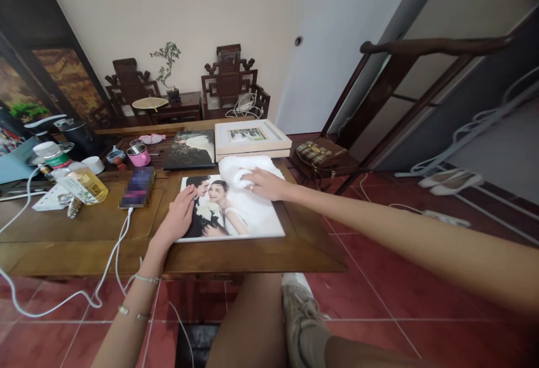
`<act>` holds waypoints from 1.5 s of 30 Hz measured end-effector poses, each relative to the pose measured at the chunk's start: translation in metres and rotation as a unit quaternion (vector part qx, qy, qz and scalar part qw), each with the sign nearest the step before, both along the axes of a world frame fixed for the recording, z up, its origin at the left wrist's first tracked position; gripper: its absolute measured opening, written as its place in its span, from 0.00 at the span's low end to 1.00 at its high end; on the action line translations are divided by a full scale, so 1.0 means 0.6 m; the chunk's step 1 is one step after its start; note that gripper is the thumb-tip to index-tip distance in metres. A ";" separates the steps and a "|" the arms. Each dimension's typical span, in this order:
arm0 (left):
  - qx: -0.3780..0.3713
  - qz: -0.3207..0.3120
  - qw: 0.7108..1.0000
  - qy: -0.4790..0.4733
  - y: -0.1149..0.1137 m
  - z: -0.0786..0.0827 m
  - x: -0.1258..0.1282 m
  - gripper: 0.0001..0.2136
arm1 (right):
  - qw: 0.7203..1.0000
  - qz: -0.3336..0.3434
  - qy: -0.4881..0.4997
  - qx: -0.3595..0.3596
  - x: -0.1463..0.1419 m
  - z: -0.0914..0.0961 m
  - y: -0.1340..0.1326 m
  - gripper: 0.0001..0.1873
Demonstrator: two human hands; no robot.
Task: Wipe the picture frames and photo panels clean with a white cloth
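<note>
From where I stand, the person sits at a low brown wooden table (pixel 84 233) with both bare arms stretched over it. A large, flat, glossy wedding photo panel (pixel 256 216) lies on the table right in front of them, near its front edge. The left hand (pixel 179 219) lies palm-down on the panel's left border with the fingers spread; its grip is released and it holds nothing, only pressing flat. The right hand (pixel 265 184) reaches across to the panel's upper edge, its grip closed over a bunched part of a soft white cloth (pixel 236 167), which rests on the top of the photo and spills back toward the table's far side.

Just behind the cloth stands a stack of white framed pictures (pixel 251 138), and beside that, to the left, lies a dark photo album (pixel 190 150). Further left I see a small pink mug (pixel 138 156), a phone (pixel 137 187) (its screen is blurred) with a white charging cable (pixel 120 242) trailing off the table edge, and a clear bottle of yellowish liquid (pixel 86 185) lying on its side. Two dark carved wooden chairs (pixel 229 79) stand against the far wall. Below the table, the person's grey sneaker (pixel 297 312) rests above the red tiled floor (pixel 379 289)
</note>
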State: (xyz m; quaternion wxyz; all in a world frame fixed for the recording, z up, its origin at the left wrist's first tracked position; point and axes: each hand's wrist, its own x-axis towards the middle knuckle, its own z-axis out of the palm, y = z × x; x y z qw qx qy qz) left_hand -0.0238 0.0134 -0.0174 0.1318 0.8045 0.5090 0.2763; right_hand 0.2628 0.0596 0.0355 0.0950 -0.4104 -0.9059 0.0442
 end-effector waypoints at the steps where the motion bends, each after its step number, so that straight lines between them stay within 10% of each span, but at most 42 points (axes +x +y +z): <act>1: -0.001 0.005 1.000 -0.002 0.000 0.000 0.000 0.20 | 1.000 -0.010 0.001 0.003 -0.004 0.000 -0.005 0.19; 12: -0.009 0.025 1.000 0.001 -0.004 0.004 0.008 0.20 | 0.994 0.104 0.024 -0.007 -0.037 -0.025 -0.264 0.13; 24: -0.010 -0.002 1.000 0.009 0.001 0.003 -0.001 0.21 | 0.998 0.008 -0.053 -0.025 -0.027 0.016 -0.004 0.21; 28: -0.008 0.010 1.000 0.004 0.002 0.003 -0.001 0.21 | 0.998 -0.037 -0.053 -0.014 -0.048 0.028 -0.032 0.20; 37: -0.007 0.015 1.000 0.006 -0.001 -0.001 0.002 0.21 | 0.985 0.048 -0.070 -0.152 -0.103 0.072 -0.261 0.15; 45: -0.013 0.012 1.000 0.001 -0.001 0.003 0.001 0.20 | 0.996 -0.003 -0.063 -0.065 -0.068 0.040 -0.066 0.20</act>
